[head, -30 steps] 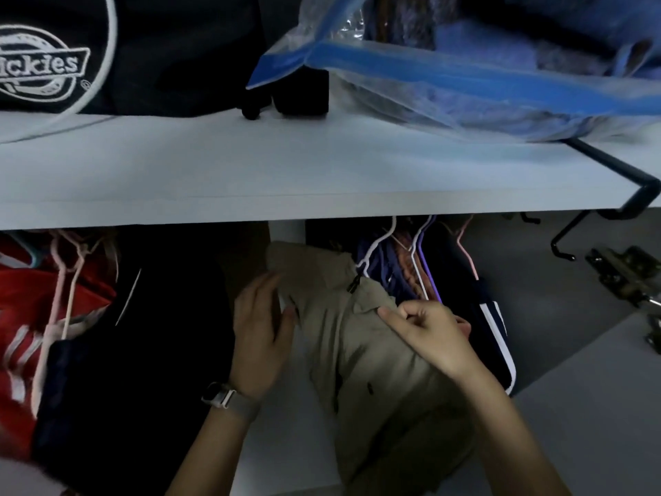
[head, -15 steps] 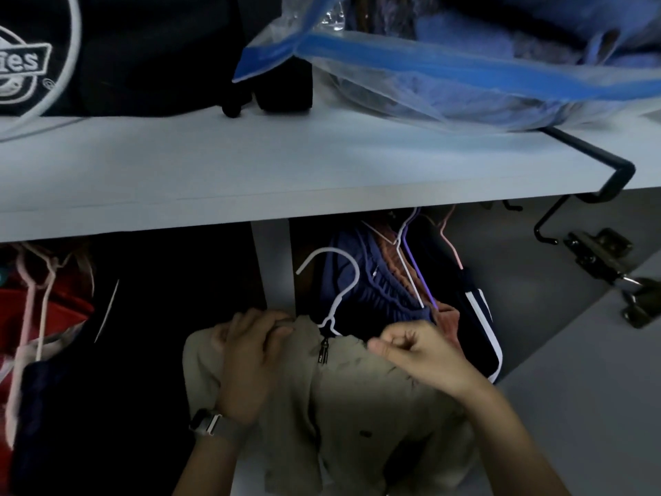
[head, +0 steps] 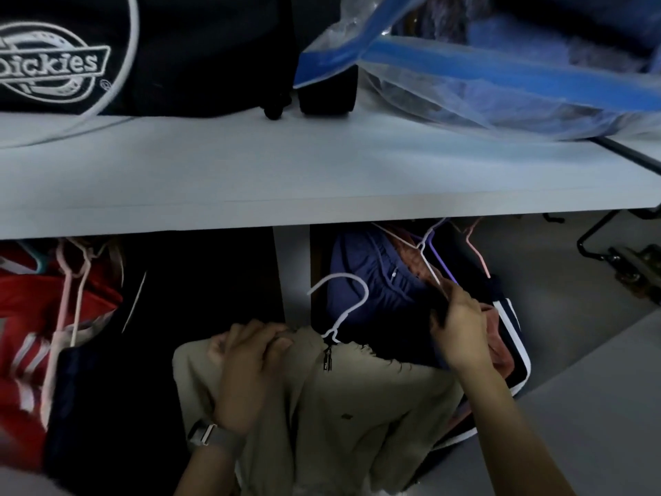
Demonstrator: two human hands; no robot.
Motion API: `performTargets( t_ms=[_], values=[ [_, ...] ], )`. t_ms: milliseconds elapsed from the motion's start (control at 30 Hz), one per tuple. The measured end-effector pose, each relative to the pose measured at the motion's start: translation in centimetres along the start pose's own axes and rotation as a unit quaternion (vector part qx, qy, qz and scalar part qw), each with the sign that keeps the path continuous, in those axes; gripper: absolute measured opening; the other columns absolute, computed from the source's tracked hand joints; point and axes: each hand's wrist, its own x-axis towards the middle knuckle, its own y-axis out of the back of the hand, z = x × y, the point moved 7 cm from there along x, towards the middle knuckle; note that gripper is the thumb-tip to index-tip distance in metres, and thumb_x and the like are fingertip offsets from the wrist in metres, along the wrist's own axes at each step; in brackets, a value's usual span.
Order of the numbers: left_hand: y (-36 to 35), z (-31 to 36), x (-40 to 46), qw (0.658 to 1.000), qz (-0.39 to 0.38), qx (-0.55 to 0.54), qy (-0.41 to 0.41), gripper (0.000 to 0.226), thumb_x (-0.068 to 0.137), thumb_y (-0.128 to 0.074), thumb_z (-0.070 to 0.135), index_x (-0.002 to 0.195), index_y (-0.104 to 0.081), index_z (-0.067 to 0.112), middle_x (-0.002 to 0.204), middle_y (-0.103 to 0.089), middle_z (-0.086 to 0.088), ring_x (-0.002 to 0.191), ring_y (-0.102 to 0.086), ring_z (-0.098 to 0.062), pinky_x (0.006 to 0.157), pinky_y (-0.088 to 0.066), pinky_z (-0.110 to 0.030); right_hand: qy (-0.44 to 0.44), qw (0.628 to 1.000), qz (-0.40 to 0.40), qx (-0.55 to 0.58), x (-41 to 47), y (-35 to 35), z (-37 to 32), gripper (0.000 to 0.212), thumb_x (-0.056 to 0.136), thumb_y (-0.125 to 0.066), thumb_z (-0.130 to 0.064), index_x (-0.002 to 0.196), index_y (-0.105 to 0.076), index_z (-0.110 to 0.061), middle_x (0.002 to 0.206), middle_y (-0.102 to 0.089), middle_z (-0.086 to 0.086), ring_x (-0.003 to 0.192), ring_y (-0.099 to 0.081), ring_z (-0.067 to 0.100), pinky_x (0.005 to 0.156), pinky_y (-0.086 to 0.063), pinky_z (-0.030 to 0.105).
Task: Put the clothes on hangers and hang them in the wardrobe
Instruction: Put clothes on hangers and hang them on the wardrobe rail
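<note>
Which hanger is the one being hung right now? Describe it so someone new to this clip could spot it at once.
Find the white shelf, then look below it, just right of the white divider. There a white hanger pokes out of the collar of a beige jacket gripped by the left hand. Unlike the hangers further right, its hook is free, not up under the shelf.

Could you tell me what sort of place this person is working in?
Most likely a clothes wardrobe: garments on wire hangers hang under a white shelf, which holds a vacuum storage bag.
</note>
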Motion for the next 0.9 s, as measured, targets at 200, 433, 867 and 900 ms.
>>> performTargets(
  t_ms=[200, 433, 867, 900],
  values=[
    [0.5, 0.1, -0.3, 1.0, 0.01, 0.012, -0.011, 0.022, 0.085, -0.041, 0.042, 0.104, -0.052, 0.041, 0.08, -0.044, 0.032, 0.081, -0.036, 0.003, 0.082, -0.027, -0.037, -0.056, 0.996, -0.023, 0.065, 0.9, -2.0, 0.7, 0.016, 0.098, -0.05, -0.012, 0.102, -0.059, 0.0, 0.093, -0.065, 0.028, 0.091, -0.061, 0.044, 0.075, -0.041, 0.035],
    [1.6, -0.8, 0.1, 0.999, 0.034, 0.018, 0.0, 0.023, 0.085, -0.041, 0.044, 0.103, -0.054, 0.037, 0.077, -0.045, 0.027, 0.082, -0.037, 0.002, 0.085, -0.026, -0.036, -0.079, 0.988, 0.057, 0.124, 1.3, 1.3, -0.1, 0.039, 0.096, -0.048, -0.047, 0.084, -0.069, -0.016, 0.075, -0.068, 0.014, 0.081, -0.063, 0.038, 0.075, -0.048, 0.04],
    [0.2, 2.6, -0.1, 0.998, -0.008, -0.027, -0.055, 0.017, 0.087, -0.043, 0.042, 0.098, -0.057, 0.041, 0.082, -0.053, 0.024, 0.087, -0.042, 0.007, 0.085, -0.022, -0.029, 0.002, 0.977, -0.015, 0.212, -1.0, 1.9, -0.2, 0.053, 0.083, -0.064, -0.05, 0.052, -0.042, -0.013, 0.046, -0.038, 0.006, 0.047, -0.037, 0.007, 0.055, -0.039, 0.039],
    [-0.1, 3.0, -0.1, 0.997, -0.016, -0.029, -0.063, 0.018, 0.087, -0.043, 0.041, 0.098, -0.057, 0.041, 0.082, -0.054, 0.023, 0.087, -0.042, 0.007, 0.086, -0.022, -0.03, 0.009, 0.977, -0.014, 0.212, -1.3, 2.1, 0.0, 0.053, 0.082, -0.064, -0.05, 0.054, -0.042, -0.011, 0.048, -0.04, 0.008, 0.048, -0.037, 0.006, 0.056, -0.04, 0.04]
  ],
)
